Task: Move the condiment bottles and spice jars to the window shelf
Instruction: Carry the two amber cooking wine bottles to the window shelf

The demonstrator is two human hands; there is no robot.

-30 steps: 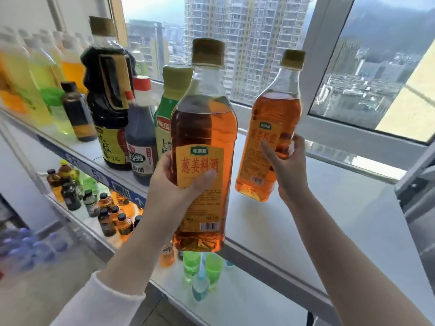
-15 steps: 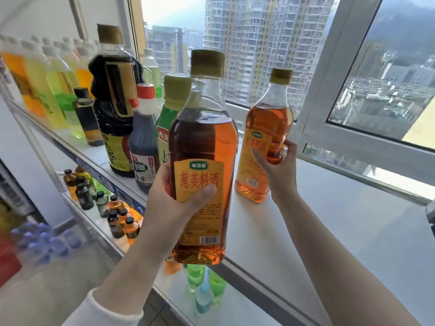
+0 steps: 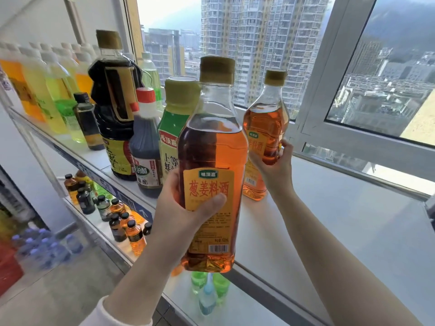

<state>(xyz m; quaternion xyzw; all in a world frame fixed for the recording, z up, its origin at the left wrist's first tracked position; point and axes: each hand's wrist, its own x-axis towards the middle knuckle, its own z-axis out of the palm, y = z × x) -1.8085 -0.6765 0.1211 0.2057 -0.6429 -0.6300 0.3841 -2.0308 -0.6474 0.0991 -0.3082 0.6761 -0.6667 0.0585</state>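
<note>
Left hand [image 3: 188, 217] wraps the near amber bottle [image 3: 211, 175], upright, cap skyward, held off the window shelf [image 3: 329, 220]. Right hand [image 3: 275, 165] grips the far amber bottle [image 3: 266, 128], standing upright on the shelf beside the green-labelled bottle [image 3: 171, 137].

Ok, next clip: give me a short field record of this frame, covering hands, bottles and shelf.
left-hand grip: curled round the near amber bottle, held upright in the air in front of the shelf edge
right-hand grip: curled round the far amber bottle, upright, base seemingly on the window shelf
already on shelf: dark soy bottle, red-capped vinegar bottle, green-labelled bottle, all left of the far amber bottle
lower shelf: small bottles
task state: near amber bottle not yet placed
</note>
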